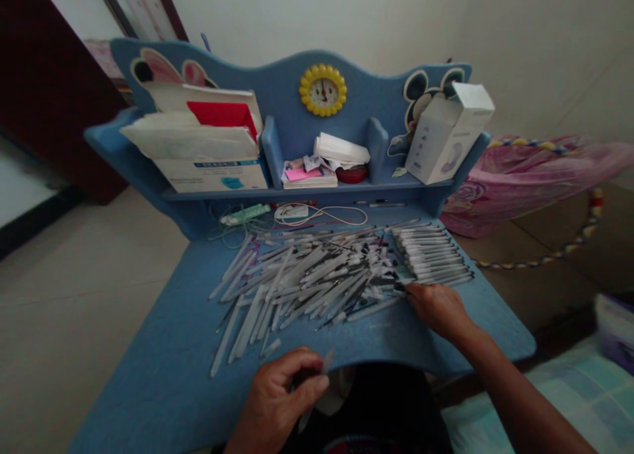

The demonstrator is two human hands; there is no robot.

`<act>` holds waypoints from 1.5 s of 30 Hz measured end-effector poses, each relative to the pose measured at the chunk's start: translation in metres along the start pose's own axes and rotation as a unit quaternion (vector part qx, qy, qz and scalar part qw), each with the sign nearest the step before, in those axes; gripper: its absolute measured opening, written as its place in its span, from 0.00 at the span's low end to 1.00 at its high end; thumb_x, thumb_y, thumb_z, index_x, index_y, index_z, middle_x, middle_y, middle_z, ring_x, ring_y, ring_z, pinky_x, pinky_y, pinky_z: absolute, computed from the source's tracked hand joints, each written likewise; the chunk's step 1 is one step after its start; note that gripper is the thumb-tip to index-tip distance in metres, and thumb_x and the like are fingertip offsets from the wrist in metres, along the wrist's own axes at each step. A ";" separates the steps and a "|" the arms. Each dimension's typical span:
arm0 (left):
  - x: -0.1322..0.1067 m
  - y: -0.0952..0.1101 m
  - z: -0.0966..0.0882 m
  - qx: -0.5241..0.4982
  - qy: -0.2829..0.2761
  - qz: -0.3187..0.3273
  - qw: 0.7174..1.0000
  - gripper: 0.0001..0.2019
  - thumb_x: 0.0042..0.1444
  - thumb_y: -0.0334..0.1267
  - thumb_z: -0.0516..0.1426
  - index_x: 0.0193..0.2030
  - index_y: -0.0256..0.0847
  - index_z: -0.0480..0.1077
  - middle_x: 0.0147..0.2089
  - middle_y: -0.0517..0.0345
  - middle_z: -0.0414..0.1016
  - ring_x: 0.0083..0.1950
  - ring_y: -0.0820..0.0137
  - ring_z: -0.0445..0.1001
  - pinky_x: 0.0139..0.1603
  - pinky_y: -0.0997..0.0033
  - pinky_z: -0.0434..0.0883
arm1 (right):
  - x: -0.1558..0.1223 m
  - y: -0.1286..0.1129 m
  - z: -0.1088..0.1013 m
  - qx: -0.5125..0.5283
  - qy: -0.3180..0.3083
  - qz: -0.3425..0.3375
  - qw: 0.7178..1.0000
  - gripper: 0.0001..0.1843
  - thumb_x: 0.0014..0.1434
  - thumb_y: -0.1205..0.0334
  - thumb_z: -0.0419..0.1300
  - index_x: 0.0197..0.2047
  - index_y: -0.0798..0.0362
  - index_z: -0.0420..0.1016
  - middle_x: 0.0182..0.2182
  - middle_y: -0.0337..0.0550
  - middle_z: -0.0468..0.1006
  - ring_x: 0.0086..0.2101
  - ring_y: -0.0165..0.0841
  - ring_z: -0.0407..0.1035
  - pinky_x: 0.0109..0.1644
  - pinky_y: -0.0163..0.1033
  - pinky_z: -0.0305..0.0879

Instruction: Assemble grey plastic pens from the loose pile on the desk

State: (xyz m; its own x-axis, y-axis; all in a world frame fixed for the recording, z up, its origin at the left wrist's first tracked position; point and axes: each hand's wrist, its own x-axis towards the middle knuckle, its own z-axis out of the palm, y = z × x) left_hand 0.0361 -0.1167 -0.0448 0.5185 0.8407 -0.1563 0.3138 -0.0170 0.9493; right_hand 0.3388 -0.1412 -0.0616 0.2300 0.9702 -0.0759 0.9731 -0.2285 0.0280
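A loose heap of clear pen barrels and refills [302, 275] covers the middle of the blue child's desk [163, 348]. To its right lies a tidy row of assembled pens [430, 252]. My left hand [282, 391] is at the desk's near edge, fingers pinched on a clear pen barrel [324, 365]. My right hand [436, 305] reaches out to the near end of the tidy row, fingers curled around a dark-tipped pen [399, 287].
The desk's shelf holds papers and a red folder [208, 137], small notes [307, 173], a red tin [351, 173] and a white box [448, 133]. A yellow clock [323, 90] sits on the backboard. Cables [297, 213] lie under the shelf. Pink fabric [535, 173] is at right.
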 end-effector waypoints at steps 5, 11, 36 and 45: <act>0.002 0.000 0.003 0.001 -0.007 0.004 1.000 0.07 0.49 0.39 0.57 0.28 0.38 0.71 0.26 0.59 0.68 0.29 0.71 0.66 0.31 0.76 0.64 | -0.020 -0.013 -0.010 0.400 0.072 0.027 0.913 0.10 0.55 0.57 0.56 0.37 0.51 0.75 0.21 0.39 0.76 0.21 0.31 0.68 0.25 0.34 0.59; 0.003 0.014 0.011 0.021 -0.015 0.005 1.000 0.05 0.49 0.36 0.55 0.26 0.38 0.69 0.25 0.61 0.65 0.29 0.72 0.65 0.31 0.76 0.63 | -0.050 -0.086 -0.012 0.845 -0.082 0.070 0.524 0.10 0.50 0.57 0.63 0.33 0.53 0.74 0.08 0.28 0.61 0.11 0.22 0.51 0.16 0.28 0.49; -0.009 0.015 0.013 -0.061 -0.005 -0.014 0.998 0.06 0.47 0.37 0.56 0.24 0.37 0.67 0.22 0.63 0.62 0.25 0.75 0.61 0.26 0.78 0.60 | -0.064 -0.132 -0.003 0.885 -0.150 0.081 0.433 0.08 0.51 0.60 0.63 0.34 0.54 0.73 0.08 0.29 0.64 0.09 0.21 0.52 0.15 0.27 0.52; -0.009 0.005 0.011 -0.182 -0.035 -0.064 0.981 0.07 0.44 0.37 0.59 0.25 0.35 0.67 0.21 0.64 0.63 0.23 0.76 0.60 0.25 0.77 0.58 | -0.061 -0.132 0.001 0.871 -0.149 0.083 0.460 0.09 0.51 0.59 0.64 0.35 0.55 0.72 0.09 0.30 0.65 0.10 0.21 0.53 0.15 0.27 0.52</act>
State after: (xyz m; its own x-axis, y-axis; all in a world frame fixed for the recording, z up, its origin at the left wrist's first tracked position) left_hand 0.0420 -0.1304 -0.0421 0.5513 0.7834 -0.2871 0.0828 0.2910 0.9531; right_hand 0.1959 -0.1706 -0.0617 0.0403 0.9332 -0.3571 -0.5877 -0.2669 -0.7638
